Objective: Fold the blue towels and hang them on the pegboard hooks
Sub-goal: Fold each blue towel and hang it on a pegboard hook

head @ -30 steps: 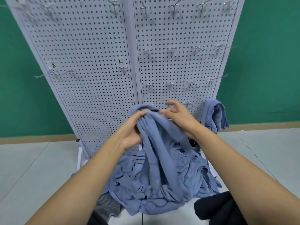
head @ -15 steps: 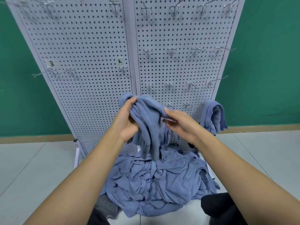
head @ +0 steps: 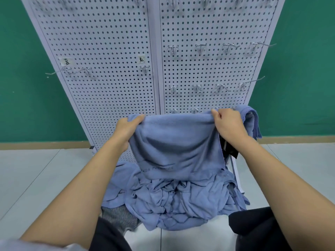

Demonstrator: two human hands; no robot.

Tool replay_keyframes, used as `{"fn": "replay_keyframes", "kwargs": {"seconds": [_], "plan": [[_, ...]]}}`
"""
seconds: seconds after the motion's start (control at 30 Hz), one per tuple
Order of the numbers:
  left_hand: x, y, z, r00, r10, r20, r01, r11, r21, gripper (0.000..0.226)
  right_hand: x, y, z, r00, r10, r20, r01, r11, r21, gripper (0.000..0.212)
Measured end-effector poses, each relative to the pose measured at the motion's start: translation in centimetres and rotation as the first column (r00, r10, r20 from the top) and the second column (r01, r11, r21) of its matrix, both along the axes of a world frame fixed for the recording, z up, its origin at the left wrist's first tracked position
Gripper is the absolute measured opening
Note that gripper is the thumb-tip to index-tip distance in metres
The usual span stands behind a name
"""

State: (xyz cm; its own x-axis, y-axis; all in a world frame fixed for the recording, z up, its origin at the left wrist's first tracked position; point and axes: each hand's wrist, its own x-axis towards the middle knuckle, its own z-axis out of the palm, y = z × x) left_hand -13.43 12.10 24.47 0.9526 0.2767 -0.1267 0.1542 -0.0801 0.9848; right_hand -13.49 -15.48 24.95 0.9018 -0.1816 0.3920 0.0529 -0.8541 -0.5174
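One blue towel (head: 177,142) hangs spread flat between the two hands, its top edge stretched level in front of the lower part of the pegboard (head: 108,51). The left hand (head: 126,129) grips the towel's upper left corner, with the cloth bunched in its curled fingers. The right hand (head: 228,125) grips the upper right corner, fingers curled over the edge. The hands are well apart, one at each end of the top edge, at about the same height.

The towel sags a little in the middle, and faint printed lettering shows near its lower edge. That edge meets the pile of blue towels (head: 172,201), which lies crumpled at the foot of the pegboard between the person's forearms.

Just beyond the right hand, a folded blue towel (head: 252,124) hangs at the board's lower right edge; the hook that bears it is hidden. A small black object (head: 229,149) shows under the right wrist, behind the held towel's right edge; I cannot tell what it is. A grey striped cloth (head: 117,216) peeks from under the pile's left side.

Wire hooks (head: 200,47) stand in rows on the right panel, with a few on the left panel under two small paper labels (head: 142,58). Behind the board is a green wall (head: 27,69), and the floor (head: 36,178) is pale tile.
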Motion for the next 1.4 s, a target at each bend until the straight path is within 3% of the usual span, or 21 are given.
{"fn": "replay_keyframes", "kwargs": {"seconds": [0.03, 0.1, 0.2, 0.23, 0.37, 0.5, 0.77, 0.9, 1.0, 1.2, 1.3, 1.4], "plan": [[0.1, 0.3, 0.0, 1.000, 0.011, 0.006, -0.011, 1.000, 0.018, 0.019, 0.0, 0.0, -0.1, 0.999, 0.028, -0.021, -0.027, 0.998, 0.062, 0.045], [0.4, 1.1, -0.2, 0.999, 0.040, -0.001, -0.040, 0.999, 0.011, 0.024, 0.3, 0.1, -0.1, 0.993, 0.110, -0.045, -0.088, 0.938, 0.334, 0.038], [0.5, 2.1, -0.1, 0.998, 0.039, -0.058, -0.045, 0.993, -0.110, 0.030, 0.0, 0.5, 0.6, 0.969, 0.247, -0.024, -0.135, 0.607, 0.783, 0.031], [0.5, 2.3, -0.1, 0.997, 0.006, -0.075, -0.020, 0.982, -0.188, 0.023, -0.1, 0.6, 0.8, 0.965, 0.261, -0.004, -0.141, 0.535, 0.833, 0.034], [-0.3, 2.9, 0.3, 0.965, -0.195, -0.177, 0.111, 0.910, -0.400, 0.014, 0.2, 0.4, 1.0, 0.960, 0.276, 0.057, -0.173, 0.418, 0.892, 0.032], [-0.1, 3.1, 0.8, 0.962, -0.227, -0.150, 0.113, 0.836, -0.537, 0.018, 0.4, -0.5, 1.2, 0.928, 0.362, 0.088, -0.209, 0.312, 0.927, 0.023], [-0.2, 2.7, 1.2, 0.946, -0.300, -0.121, 0.192, 0.822, -0.537, 0.018, 0.4, -1.4, 1.0, 0.927, 0.375, 0.013, -0.177, 0.405, 0.897, 0.024], [0.0, 2.7, 1.3, 0.974, -0.223, -0.050, 0.138, 0.750, -0.646, 0.012, 0.3, -2.1, 1.0, 0.955, 0.296, -0.020, -0.128, 0.473, 0.872, 0.027], [0.2, 2.9, 1.1, 0.979, -0.194, -0.062, 0.124, 0.807, -0.577, 0.011, 0.0, -2.3, 0.8, 0.968, 0.243, -0.067, -0.080, 0.546, 0.834, 0.037], [0.9, 3.2, 0.7, 0.998, -0.021, 0.054, 0.038, 0.940, -0.339, 0.006, 0.2, -2.2, 0.7, 0.979, 0.194, -0.065, -0.045, 0.513, 0.857, 0.018], [0.9, 3.2, 0.6, 0.997, 0.039, 0.063, -0.020, 0.958, -0.287, 0.023, 0.3, -2.3, 0.5, 0.991, 0.118, -0.063, -0.007, 0.519, 0.855, 0.017], [0.6, 3.3, 0.6, 1.000, -0.020, 0.024, 0.026, 0.953, -0.300, 0.031, 0.2, -2.2, 0.6, 0.990, 0.130, -0.056, -0.024, 0.548, 0.836, 0.010]]}}
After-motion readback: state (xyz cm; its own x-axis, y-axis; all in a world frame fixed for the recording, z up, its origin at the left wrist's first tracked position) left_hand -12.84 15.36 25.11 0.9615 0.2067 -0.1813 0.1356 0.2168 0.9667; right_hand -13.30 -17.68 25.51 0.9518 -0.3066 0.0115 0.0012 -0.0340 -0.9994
